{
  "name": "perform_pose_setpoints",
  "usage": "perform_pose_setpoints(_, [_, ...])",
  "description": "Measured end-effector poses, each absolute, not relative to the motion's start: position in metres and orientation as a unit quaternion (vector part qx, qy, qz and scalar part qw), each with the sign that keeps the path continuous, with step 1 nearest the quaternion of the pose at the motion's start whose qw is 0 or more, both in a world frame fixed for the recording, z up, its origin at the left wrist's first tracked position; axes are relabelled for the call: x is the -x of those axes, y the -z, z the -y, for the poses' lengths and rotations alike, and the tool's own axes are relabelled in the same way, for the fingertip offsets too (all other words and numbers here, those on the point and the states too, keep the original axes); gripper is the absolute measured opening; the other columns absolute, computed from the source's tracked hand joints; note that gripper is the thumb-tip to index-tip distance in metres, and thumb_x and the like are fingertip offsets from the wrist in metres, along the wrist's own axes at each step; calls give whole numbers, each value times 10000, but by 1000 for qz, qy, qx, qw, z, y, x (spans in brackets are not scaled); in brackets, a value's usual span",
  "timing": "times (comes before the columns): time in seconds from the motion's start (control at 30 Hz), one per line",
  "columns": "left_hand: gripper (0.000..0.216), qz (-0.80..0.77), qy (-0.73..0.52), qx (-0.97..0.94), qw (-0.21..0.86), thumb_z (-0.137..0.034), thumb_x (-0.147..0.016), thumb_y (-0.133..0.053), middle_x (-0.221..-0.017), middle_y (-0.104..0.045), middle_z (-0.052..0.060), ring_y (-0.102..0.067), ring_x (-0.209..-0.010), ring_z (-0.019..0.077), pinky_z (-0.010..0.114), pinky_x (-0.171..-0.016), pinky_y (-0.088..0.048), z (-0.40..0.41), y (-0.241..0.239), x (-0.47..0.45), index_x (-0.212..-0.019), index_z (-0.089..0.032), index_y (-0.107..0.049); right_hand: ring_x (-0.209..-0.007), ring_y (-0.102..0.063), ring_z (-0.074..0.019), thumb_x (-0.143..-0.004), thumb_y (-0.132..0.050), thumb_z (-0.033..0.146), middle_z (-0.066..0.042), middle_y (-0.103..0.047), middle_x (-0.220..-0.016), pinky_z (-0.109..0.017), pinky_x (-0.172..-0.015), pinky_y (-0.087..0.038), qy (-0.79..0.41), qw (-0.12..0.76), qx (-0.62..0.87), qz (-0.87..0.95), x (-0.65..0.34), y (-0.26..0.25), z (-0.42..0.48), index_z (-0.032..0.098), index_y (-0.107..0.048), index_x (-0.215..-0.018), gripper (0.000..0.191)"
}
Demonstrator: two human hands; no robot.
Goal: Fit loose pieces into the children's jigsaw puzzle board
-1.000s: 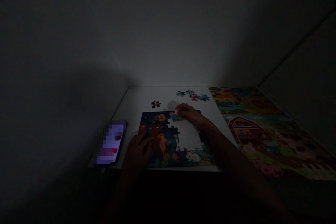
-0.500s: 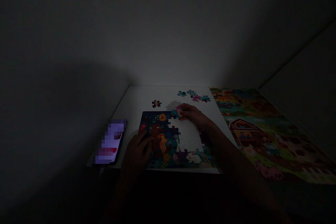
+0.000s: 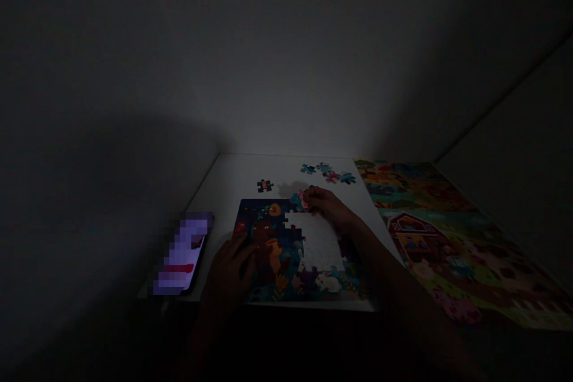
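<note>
Nearest, the left hand (image 3: 230, 265) lies flat, fingers spread, on the lower left corner of the dark puzzle (image 3: 293, 250), pressing on its edge and gripping nothing. The puzzle sits on the white table (image 3: 233, 176), close to its near edge; the left side and the bottom strip are filled with bright animals, while a pale bare patch (image 3: 317, 242) shows in the middle. Left of the hand, a phone (image 3: 181, 253) lies lit at the table's edge. Further in, the right hand (image 3: 329, 208) reaches across the puzzle to its top edge, fingertips pinched on a small puzzle piece (image 3: 299, 198) at the border of the bare patch. Beyond, a single loose piece (image 3: 265, 185) lies alone, and a cluster of loose pieces (image 3: 328, 173) sits near the far edge. To the right lies a large farm puzzle (image 3: 447, 239), fully assembled. The room is very dim.
</note>
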State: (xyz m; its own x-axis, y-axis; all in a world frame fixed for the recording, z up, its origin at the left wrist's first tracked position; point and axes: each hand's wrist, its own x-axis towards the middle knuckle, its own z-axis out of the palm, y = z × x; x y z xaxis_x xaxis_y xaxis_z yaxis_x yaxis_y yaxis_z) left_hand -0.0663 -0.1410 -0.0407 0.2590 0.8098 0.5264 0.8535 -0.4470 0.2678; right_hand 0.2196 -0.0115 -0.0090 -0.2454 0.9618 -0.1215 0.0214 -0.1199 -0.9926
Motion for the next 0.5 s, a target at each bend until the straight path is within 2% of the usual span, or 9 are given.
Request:
perform_pose_setpoints(0.1, [278,519,312,794,53,-260,-945,-464,-1276,-627,129,-591,-1188,278,511,-968,-526,141,42,67,-1085,-207,-698,-678,-595,-142,-725,-700,465,-5,-654,-761,-275,-632,-468,-509,444,493,548,-225,14,6,181,-627,-868,326])
perform_pose_setpoints(0.2, [273,508,317,797,81,-245,-942,-466,-1265,-637,128,-609,-1166,274,499,-933,-551,141,41,67,-1086,-210,-695,-763,-628,-182,-767,-635,431,-39,-697,-832,-313,-700,-487,-409,445,542,583,-229,14,-8,168,-660,-919,305])
perform_pose_setpoints(0.4, [287,518,304,795,89,-234,-945,-451,-1300,-622,108,-595,-1190,268,498,-937,-554,144,40,66,-1130,-226,-670,-861,-657,-213,-846,-587,328,-90,-724,-934,-315,-748,-488,-260,335,601,677,-211,1,-56,139,-681,-1067,305])
perform_pose_setpoints(0.5, [302,522,303,793,76,-225,-942,-458,-1316,-611,107,-577,-1213,272,506,-945,-548,145,42,66,-1175,-229,-650,-1047,-618,-247,-853,-586,217,-150,-681,-1132,-350,-892,-457,-148,261,634,713,-184,0,-71,132,-687,-1083,265])
